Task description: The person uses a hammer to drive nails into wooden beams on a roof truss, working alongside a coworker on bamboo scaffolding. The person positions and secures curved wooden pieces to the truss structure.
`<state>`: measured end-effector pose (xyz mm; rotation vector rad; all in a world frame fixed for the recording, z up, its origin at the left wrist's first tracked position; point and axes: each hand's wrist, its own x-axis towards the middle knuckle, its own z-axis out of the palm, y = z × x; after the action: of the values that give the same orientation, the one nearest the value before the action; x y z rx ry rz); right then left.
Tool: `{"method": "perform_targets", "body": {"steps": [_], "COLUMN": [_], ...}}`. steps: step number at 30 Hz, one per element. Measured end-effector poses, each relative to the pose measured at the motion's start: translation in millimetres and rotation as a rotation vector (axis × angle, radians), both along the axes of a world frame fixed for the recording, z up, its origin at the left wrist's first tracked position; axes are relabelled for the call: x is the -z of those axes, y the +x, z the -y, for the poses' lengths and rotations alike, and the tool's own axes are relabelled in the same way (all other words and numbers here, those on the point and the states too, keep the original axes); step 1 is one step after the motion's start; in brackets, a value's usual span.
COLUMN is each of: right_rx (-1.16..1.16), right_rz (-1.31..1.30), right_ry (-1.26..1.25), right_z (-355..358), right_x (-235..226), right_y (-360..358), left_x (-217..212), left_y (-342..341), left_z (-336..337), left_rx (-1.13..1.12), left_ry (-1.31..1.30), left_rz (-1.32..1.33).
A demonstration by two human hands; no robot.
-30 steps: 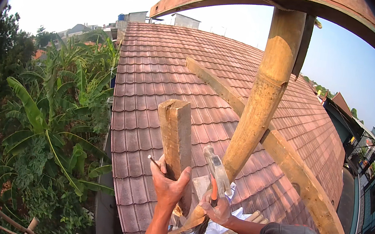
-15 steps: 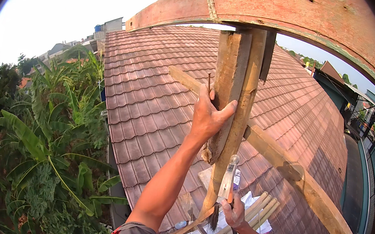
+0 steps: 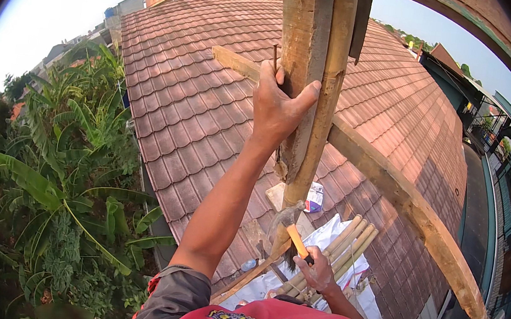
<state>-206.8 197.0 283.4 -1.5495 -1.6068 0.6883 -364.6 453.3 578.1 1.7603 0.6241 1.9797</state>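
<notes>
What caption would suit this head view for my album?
Above a tiled roof, the left hand presses a wooden board against a bamboo pole; the right hand holds a hammer.

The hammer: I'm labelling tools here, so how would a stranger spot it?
Start at the upright wooden post gripped by the left hand, then drop to its foot. There the right hand holds the hammer, the only thing with a yellow handle and metal head.

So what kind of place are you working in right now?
Outdoors, high up, apparently on a timber and bamboo frame above a tiled roof. Left hand holds a wooden plank against a bamboo pole; banana plants show far below.
</notes>
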Motion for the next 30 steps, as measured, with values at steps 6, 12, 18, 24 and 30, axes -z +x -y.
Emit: {"method": "perform_targets", "body": {"steps": [6,12,18,24,30], "right_rx": [-0.123,-0.198,-0.211,-0.163,-0.135], "right_rz": [0.378,0.407,0.452,0.476,0.430], "right_ry": [-0.059,-0.086,-0.069,0.013,0.038], "right_z": [-21.9,-16.8,-11.5,-12.9,-6.0], "right_x": [-9.9,5.1,-7.6,-35.3,-44.7], "right_y": [21.8,47.1,53.6,39.2,22.7], "left_x": [8.6,2.3,6.8,3.8,11.8], "left_y": [-5.1,8.5,6.1,-3.5,5.8], "left_z": [-8.5,-11.9,-8.7,-8.5,-12.4], "left_rx": [0.012,-0.087,-0.052,0.080,0.147], "left_ry": [-0.047,-0.010,0.058,0.008,-0.067], "left_rz": [0.040,0.079,0.090,0.064,0.215]}}
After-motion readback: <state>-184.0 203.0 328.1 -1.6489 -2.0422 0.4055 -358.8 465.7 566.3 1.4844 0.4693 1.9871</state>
